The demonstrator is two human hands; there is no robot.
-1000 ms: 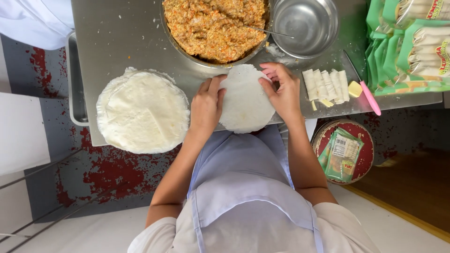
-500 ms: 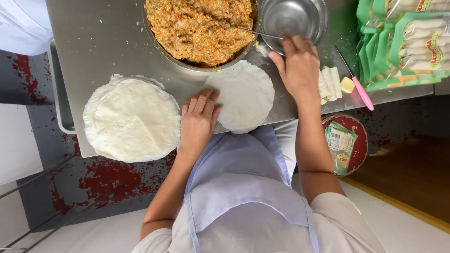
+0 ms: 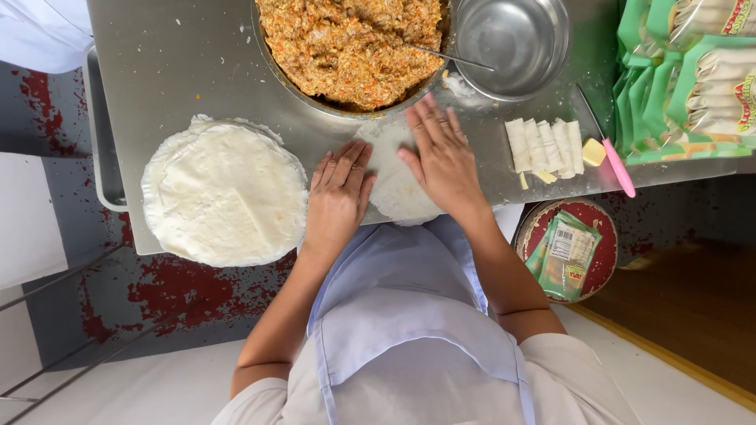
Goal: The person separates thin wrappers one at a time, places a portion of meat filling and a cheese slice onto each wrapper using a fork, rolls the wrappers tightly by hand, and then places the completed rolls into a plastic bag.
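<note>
I judge I am at the flattening step: my left hand (image 3: 339, 197) and right hand (image 3: 441, 157), both open and gripping nothing, press the round wrapper (image 3: 398, 189) on the steel table (image 3: 181, 71) near its edge, so next calls for filling (image 3: 350, 43).

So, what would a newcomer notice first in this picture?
Probably the large bowl of orange filling at the top of the steel table. Next, the left hand and right hand pressed flat on one round wrapper, with a white wrapper stack to their left.
</note>
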